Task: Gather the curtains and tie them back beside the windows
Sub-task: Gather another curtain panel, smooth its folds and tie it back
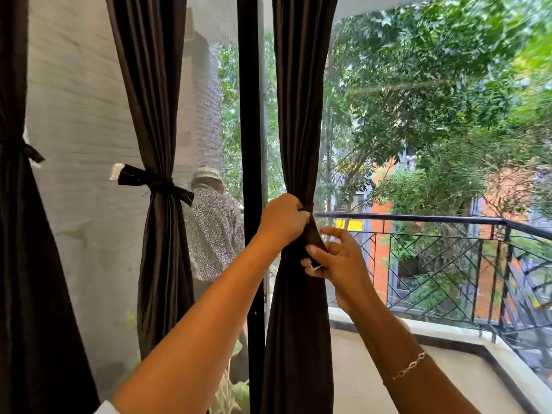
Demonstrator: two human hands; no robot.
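A dark brown curtain (298, 115) hangs gathered beside the black window frame (249, 115). My left hand (283, 218) grips the bunched fabric at its waist. Just below and to the right, my right hand (337, 261) pinches the dark tie-back strip (314, 239), whose white end shows between the fingers. Left of the frame, a second curtain (155, 100) is bound by a knotted tie-back (149, 180). A third curtain (18, 234) at the far left edge is tied as well.
A mesh screen (89, 115) covers the left window; a person in a patterned shirt (213, 231) stands behind it. Past the glass on the right lie a balcony floor (403, 383), a black metal railing (448, 264) and trees.
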